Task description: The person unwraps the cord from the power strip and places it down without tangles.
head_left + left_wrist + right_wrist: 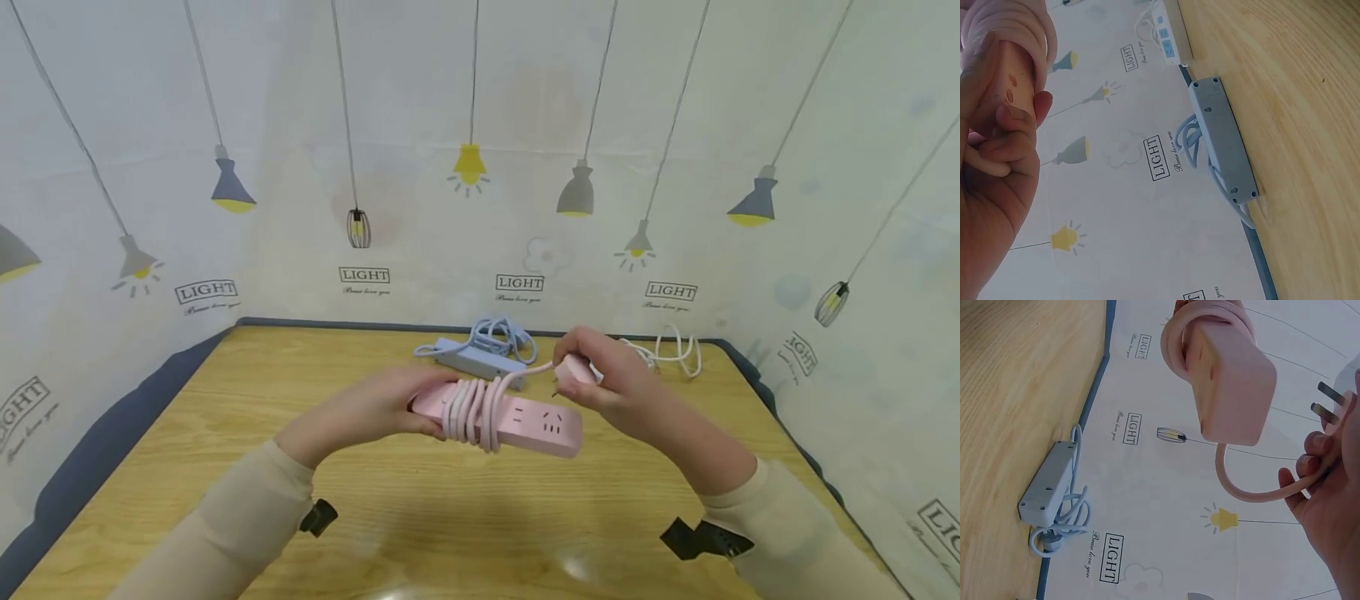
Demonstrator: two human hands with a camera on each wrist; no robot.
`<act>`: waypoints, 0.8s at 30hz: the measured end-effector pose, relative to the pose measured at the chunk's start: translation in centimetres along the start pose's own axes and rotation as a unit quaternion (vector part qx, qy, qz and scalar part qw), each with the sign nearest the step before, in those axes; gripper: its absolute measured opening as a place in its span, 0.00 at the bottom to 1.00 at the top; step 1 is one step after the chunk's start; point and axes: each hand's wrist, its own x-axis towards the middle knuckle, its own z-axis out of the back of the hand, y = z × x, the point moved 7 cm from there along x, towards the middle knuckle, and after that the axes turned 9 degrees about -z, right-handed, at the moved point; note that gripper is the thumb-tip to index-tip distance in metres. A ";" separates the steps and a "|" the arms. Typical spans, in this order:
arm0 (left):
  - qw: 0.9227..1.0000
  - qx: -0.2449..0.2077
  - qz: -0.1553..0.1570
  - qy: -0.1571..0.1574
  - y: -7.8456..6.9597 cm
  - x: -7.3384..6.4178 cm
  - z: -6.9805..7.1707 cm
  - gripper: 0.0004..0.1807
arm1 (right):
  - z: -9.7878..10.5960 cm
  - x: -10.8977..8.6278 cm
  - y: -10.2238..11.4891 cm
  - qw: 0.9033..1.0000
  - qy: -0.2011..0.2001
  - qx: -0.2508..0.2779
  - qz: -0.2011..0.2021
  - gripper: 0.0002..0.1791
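A pink power strip (540,423) is held above the table, its own pink cord (491,417) wound round it in several loops. My left hand (397,402) grips the strip's left end, thumb and fingers round it; in the left wrist view its fingers (1013,134) curl by the strip's underside. My right hand (611,375) holds the pink plug (576,372) at the cord's free end, right of the strip. In the right wrist view the metal plug prongs (1325,403) stick out past the fingers, and the cord curves from the strip to that hand.
Behind the hands a blue power strip (472,360) lies on the wooden table (300,517), its blue cord (502,335) bundled beside it. A white strip (1169,31) with blue sockets and a white cord (678,350) lies at the back right. A lamp-patterned curtain (420,233) borders the table.
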 end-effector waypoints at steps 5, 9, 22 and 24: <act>1.000 -0.012 0.010 -0.019 0.0 -0.2 0.5 0.33 | -0.9 -0.3 0.0 0.999 0.022 -0.025 -0.024 0.33; 0.999 -0.011 0.010 -0.036 -0.2 -0.2 1.1 0.32 | -1.3 -0.3 -0.1 0.997 0.032 -0.053 -0.037 0.47; 0.998 -0.027 0.013 -0.055 -0.3 -0.3 1.3 0.34 | -2.1 -0.2 -0.6 0.995 0.054 -0.059 -0.055 0.42; 0.998 -0.025 0.014 -0.057 -0.2 -0.3 1.3 0.34 | -2.1 -0.2 -0.8 0.993 0.064 -0.067 -0.075 0.42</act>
